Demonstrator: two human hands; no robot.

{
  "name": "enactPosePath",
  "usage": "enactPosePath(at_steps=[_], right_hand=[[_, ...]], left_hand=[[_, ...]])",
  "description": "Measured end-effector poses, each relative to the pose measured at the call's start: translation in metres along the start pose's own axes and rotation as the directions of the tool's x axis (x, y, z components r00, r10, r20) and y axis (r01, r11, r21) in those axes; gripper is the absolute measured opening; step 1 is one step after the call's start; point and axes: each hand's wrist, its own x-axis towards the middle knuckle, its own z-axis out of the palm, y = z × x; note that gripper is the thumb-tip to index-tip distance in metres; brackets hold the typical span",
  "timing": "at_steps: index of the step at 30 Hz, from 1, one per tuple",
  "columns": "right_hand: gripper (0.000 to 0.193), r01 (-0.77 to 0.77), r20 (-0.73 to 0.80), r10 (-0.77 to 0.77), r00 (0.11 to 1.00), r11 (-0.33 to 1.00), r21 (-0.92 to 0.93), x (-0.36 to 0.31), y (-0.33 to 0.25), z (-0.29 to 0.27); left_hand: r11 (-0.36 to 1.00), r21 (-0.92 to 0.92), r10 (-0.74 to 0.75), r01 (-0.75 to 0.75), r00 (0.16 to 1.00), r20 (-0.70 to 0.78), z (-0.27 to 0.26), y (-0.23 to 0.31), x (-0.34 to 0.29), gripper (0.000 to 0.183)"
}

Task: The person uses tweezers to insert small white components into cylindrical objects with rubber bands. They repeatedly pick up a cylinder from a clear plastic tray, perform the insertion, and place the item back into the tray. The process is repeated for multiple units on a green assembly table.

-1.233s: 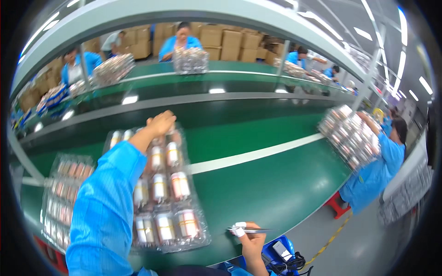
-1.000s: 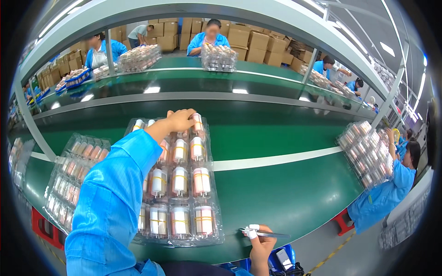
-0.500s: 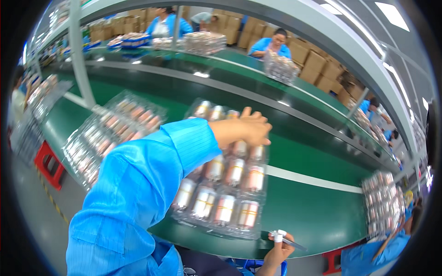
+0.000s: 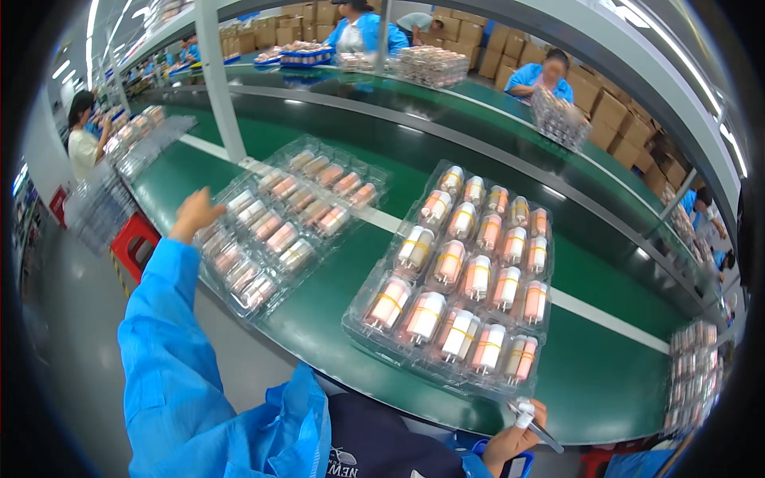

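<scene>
Worktop (image 4: pixel 613 382), long and green, is curving across the room, and from where I'm standing a co-worker (image 4: pixel 546 84) is bending over another load beyond it. Nearest the person, a big clear tray (image 4: pixel 358 320) is lying a little askew, with every pocket in view. Off to the left, overlapping clear trays (image 4: pixel 277 291) are resting near the table's outer edge. The left hand (image 4: pixel 199 212) is now hanging by their outer side, its fingers spreading loosely and gripping nothing that I can see; whether it is touching the plastic, I cannot tell. A moment ago it was reaching over the far end of the big tray. That shift is leaving the big tray uncovered, and by my reading the handling is turning toward the left-hand stock. The right hand (image 4: pixel 518 438) is waiting low at the big tray's near corner, closing narrowly around a slim metal tool (image 4: pixel 548 438). Inside the big tray, pale white-and-pink cylinders (image 4: pixel 422 315) are standing out in rows, many wearing thin yellow bands (image 4: pixel 388 299). White coverings (image 4: pixel 523 413) are wrapping fingertips beside the tool.
</scene>
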Motion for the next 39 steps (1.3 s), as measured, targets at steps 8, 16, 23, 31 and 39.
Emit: enactPosePath(at_steps=[8, 16, 23, 31, 39], right_hand=[[0.015, -0.009, -0.050, 0.009, 0.999, 1.000, 0.007, 0.005, 0.007, 0.003], [0.019, -0.178, -0.126, 0.212, 0.969, 0.955, 0.238, 0.010, 0.004, -0.009], [0.020, -0.195, -0.081, 0.229, 0.970, 0.933, 0.302, 0.008, 0.016, -0.010], [0.014, -0.278, -0.123, 0.374, 0.919, 0.838, 0.469, 0.014, -0.001, -0.007], [0.030, -0.250, 0.032, 0.263, 0.964, 0.863, 0.438, 0.023, -0.015, -0.004]], left_hand=[[0.752, -0.569, 0.177, -0.333, 0.933, -0.313, 0.051, -0.143, 0.031, 0.019], [0.231, -0.939, 0.097, -0.256, 0.966, -0.239, -0.117, -0.038, -0.049, 0.034], [-0.199, -0.960, -0.011, -0.194, 0.981, -0.196, -0.131, 0.051, -0.067, 0.033], [-0.368, -0.898, 0.391, 0.243, 0.916, 0.088, -0.087, 0.219, -0.169, 0.041], [-0.294, -0.952, 0.338, 0.085, 0.941, -0.020, -0.060, 0.257, -0.252, 0.042]])
